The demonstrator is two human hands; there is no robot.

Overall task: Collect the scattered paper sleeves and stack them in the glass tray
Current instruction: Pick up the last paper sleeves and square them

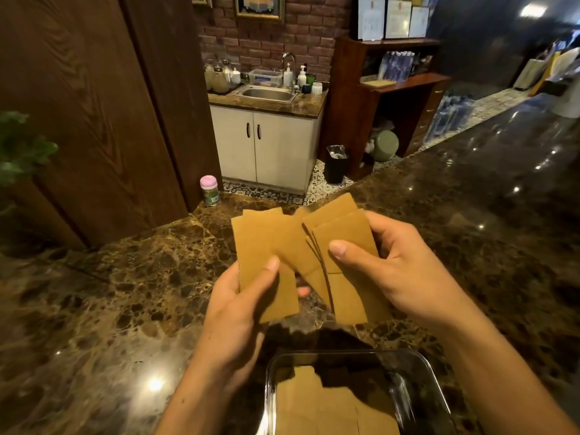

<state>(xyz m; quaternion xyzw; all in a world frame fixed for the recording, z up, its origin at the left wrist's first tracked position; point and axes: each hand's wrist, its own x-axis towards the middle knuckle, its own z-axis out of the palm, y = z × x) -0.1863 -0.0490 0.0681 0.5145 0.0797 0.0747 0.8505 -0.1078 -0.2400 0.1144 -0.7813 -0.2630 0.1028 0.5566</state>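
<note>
Paper sleeves [263, 243] fanned in both my hands
Left hand [238, 296] and right hand [386, 265] each pinch a bunch; below my wrists, the glass tray [345, 352] holds more sleeves [320, 403].

No legible text; framed certificates [398, 18] perhaps printed, too blurred.

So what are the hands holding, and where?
Paper sleeves. Left hand pinches some at their lower half; right hand grips a fanned bunch mid-way, thumb on top.

Dim warm light, countertop [94, 309] glare, blurred edges
</note>
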